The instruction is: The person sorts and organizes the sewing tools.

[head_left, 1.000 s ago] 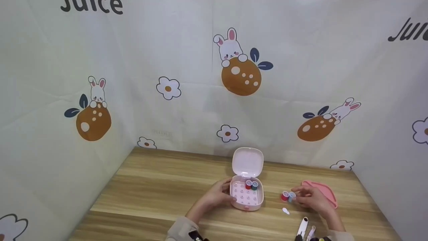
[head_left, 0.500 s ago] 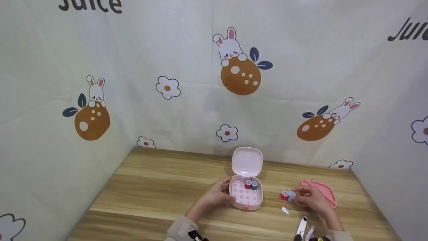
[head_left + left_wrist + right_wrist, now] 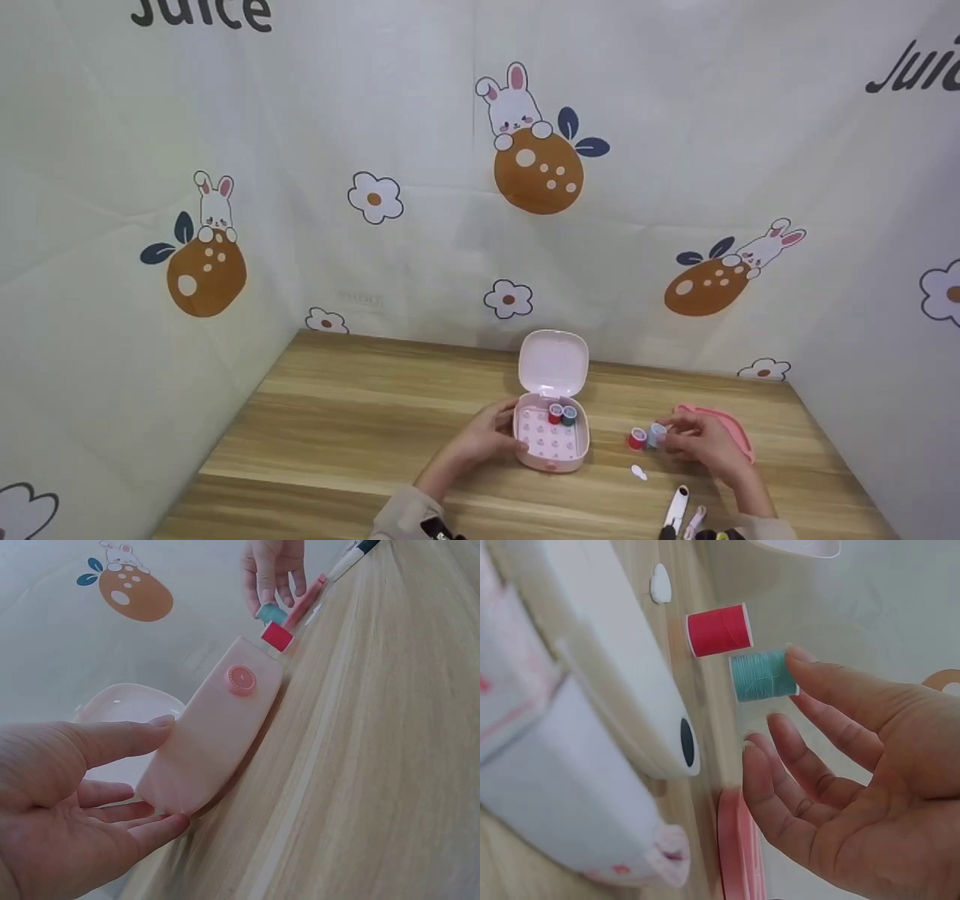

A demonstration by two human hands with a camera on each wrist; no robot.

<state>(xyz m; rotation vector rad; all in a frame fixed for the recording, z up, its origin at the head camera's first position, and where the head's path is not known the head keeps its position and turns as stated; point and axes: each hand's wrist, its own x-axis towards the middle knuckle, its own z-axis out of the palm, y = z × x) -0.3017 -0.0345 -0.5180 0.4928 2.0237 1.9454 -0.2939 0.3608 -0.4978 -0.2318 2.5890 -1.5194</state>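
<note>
My left hand (image 3: 484,435) grips the left side of a pale pink box (image 3: 217,720), thumb at the front corner, fingers round the side. Its lid (image 3: 553,364) stands raised at the back. Inside, against the back wall, are a red thread spool (image 3: 555,415) and a green thread spool (image 3: 569,417). To the right, my right hand (image 3: 701,442) pinches a light blue thread spool (image 3: 761,677) between thumb and forefinger, the other fingers loosely bent. A red thread spool (image 3: 718,630) stands on the table beside it, lower than the blue one in the right wrist view.
Behind my right hand lies a coral pink tray-like piece (image 3: 739,431). A small white flat piece (image 3: 638,472) lies in front of the spools. Nearer me are a white-and-black handled tool (image 3: 677,506) and a small pale pink item (image 3: 695,521). A printed cloth (image 3: 427,247) hangs behind the table.
My right hand has drawn the light blue spool slightly up and away from the red one beside it. The left hand stays on the box.
</note>
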